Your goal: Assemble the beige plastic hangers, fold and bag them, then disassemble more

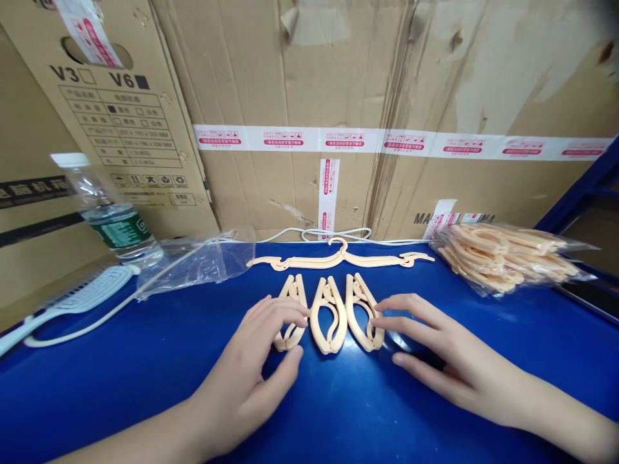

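A wall of brown cardboard (pixel 290 77) with printed white tape stands behind the blue bench (pixel 338 412). At left there leans a printed carton (pixel 120 122), marked V3 and V6. Both hands of the person are above the middle of the bench. The left hand (pixel 256 367) has a loose grip, its thumb apart from the fingers, which reach over the left folded hanger (pixel 300 290). The right hand (pixel 449 354) also has a released grip; two fingertips are at the right edge of the right folded hanger (pixel 352 309). Whether they press on it, I cannot tell. An unfolded hanger (pixel 309 263) lies behind, its hook toward the cardboard. On the right is a clear packet of hangers (pixel 503 254); on the left, a bottle (pixel 116 225) and a pale hairbrush (pixel 97 293). Smallest, the middle folded hanger (pixel 316 316) lies between the other two folded ones.
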A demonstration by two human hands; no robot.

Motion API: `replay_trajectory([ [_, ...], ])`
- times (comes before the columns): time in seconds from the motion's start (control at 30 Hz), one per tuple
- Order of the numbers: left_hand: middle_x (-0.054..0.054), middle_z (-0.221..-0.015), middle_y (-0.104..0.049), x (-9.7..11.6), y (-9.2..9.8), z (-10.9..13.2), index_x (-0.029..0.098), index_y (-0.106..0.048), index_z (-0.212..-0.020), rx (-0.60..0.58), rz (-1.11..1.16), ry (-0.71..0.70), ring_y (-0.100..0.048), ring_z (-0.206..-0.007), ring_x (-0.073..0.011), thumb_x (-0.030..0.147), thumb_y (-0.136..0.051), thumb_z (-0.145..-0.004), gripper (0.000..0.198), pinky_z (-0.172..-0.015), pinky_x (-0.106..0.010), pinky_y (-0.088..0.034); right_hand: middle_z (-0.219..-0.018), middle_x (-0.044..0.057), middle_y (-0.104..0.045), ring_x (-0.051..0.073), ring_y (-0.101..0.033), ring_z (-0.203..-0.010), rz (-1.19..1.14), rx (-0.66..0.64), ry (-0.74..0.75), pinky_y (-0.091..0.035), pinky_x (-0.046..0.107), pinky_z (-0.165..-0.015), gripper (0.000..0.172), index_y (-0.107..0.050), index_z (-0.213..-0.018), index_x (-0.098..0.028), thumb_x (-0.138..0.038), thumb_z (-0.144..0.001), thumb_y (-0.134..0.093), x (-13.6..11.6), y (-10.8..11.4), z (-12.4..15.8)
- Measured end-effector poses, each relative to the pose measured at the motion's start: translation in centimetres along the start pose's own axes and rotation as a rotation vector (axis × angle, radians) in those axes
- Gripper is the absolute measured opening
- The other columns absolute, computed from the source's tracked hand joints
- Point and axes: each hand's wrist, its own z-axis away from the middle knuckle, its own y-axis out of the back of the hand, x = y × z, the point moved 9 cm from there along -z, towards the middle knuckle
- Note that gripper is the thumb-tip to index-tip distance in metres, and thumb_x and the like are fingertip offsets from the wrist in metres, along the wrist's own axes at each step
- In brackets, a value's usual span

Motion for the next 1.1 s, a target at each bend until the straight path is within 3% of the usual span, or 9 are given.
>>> replay_trajectory([
  [0.1, -0.004, -0.106, -0.064, -1.0, 0.5, -0.2, 0.024, -0.053, -0.097, 0.039, 0.058, 0.080, -0.060, -0.102, -0.0224, 0.017, -0.045, -0.089, 0.013, -0.090, -0.039, -0.049, -0.130, 0.013, -0.051, 0.025, -0.051, -0.121, -0.013, 0.043, 0.014, -0.048, 0.040, -0.100, 0.037, -0.053, -0.133, -0.025, -0.026, -0.096, -0.048, -0.1, 0.5, 0.0],
  [0.27, 0.001, -0.086, -0.062, -1.4, 0.4, 0.0, 0.024, -0.056, -0.089, 0.048, 0.045, 0.139, -0.060, -0.080, -0.0186, 0.017, -0.045, -0.087, 0.013, -0.073, -0.031, -0.046, -0.126, 0.011, -0.054, 0.024, -0.052, -0.119, -0.021, 0.069, 0.024, -0.048, 0.040, -0.100, 0.035, -0.055, -0.130, -0.025, -0.025, -0.096, -0.048, -0.1, 0.8, -0.1],
  [0.43, 0.002, -0.082, -0.061, -1.3, 0.3, 0.1, 0.024, -0.055, -0.087, 0.076, 0.056, 0.084, -0.057, -0.078, -0.0161, 0.015, -0.044, -0.089, 0.015, -0.073, -0.030, -0.043, -0.125, 0.012, -0.054, 0.024, -0.052, -0.118, -0.003, 0.073, 0.047, -0.049, 0.041, -0.098, 0.033, -0.056, -0.129, -0.025, -0.024, -0.097, -0.048, -0.1, 0.7, -0.2],
  [1.1, 0.005, -0.080, -0.061, -1.6, 0.3, -0.1, 0.026, -0.057, -0.085, 0.089, 0.086, 0.099, -0.057, -0.074, -0.0139, 0.015, -0.047, -0.088, 0.015, -0.072, -0.028, -0.041, -0.122, 0.011, -0.057, 0.024, -0.054, -0.115, 0.009, 0.103, 0.065, -0.051, 0.039, -0.095, 0.031, -0.058, -0.126, -0.026, -0.024, -0.096, -0.049, -0.1, 0.8, -0.3],
])
